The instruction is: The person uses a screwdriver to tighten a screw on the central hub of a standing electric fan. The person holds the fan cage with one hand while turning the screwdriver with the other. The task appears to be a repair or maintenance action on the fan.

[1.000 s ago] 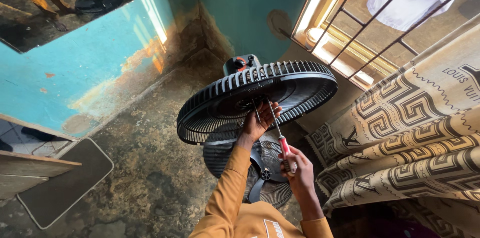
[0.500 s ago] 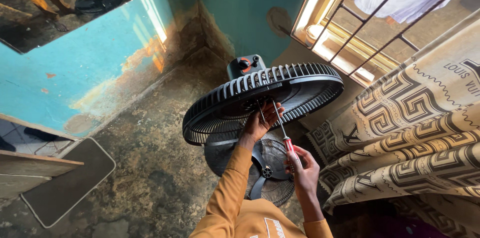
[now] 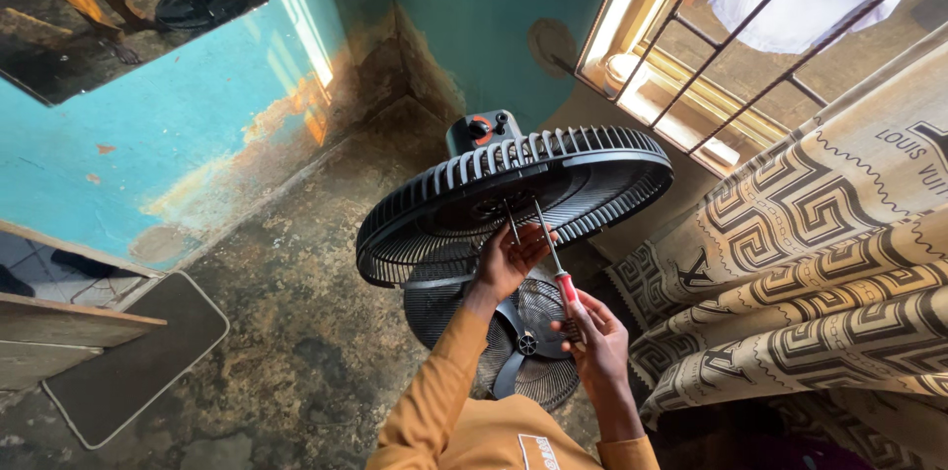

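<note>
Above rough concrete, left hand (image 3: 509,258) grips ribbed black fan guard (image 3: 513,195); right hand (image 3: 595,334) clasps red-handled screwdriver (image 3: 555,263).

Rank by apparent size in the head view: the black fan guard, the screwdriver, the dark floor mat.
1. black fan guard, though it is closer to the camera.
2. dark floor mat.
3. screwdriver, clearly smallest.
</note>
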